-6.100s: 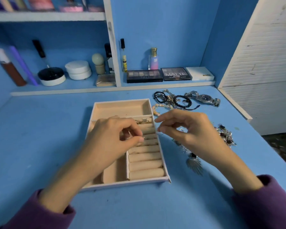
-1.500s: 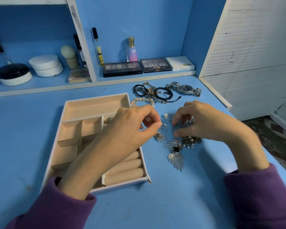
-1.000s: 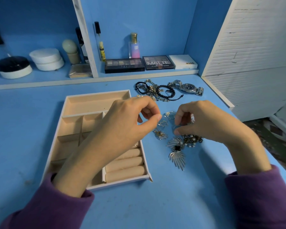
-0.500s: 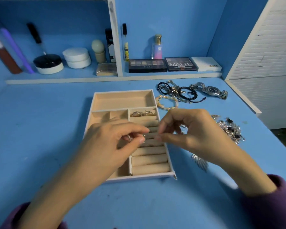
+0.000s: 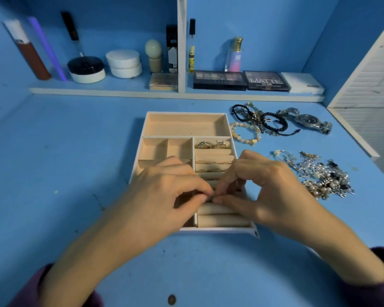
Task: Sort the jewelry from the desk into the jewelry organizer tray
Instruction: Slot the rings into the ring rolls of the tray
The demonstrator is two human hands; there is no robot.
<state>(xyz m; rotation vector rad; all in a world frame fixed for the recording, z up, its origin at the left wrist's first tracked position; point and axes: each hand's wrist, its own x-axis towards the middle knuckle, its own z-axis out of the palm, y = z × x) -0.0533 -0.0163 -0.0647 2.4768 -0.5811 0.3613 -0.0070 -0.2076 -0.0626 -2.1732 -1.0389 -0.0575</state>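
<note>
left hand (image 5: 164,196) and right hand (image 5: 273,191) are both pinching one small piece (image 5: 212,197) (too tiny to name) over the ring rolls (image 5: 222,220) of the tray (image 5: 186,112), middle of the desk (image 5: 75,151). likely risk: piece dropping between rolls and wedging if either pinch is loosening early. tangled pile (image 5: 319,176) is lying near the right edge.

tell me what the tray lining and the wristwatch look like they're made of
Tray lining: beige, matte and soft-looking, likely velvet or suede-like fabric; no glare on it. Its rim looks smooth white, perhaps painted board or leatherette. Wristwatch: silver metal, probably steel, with bright glints on the linked band.
</note>
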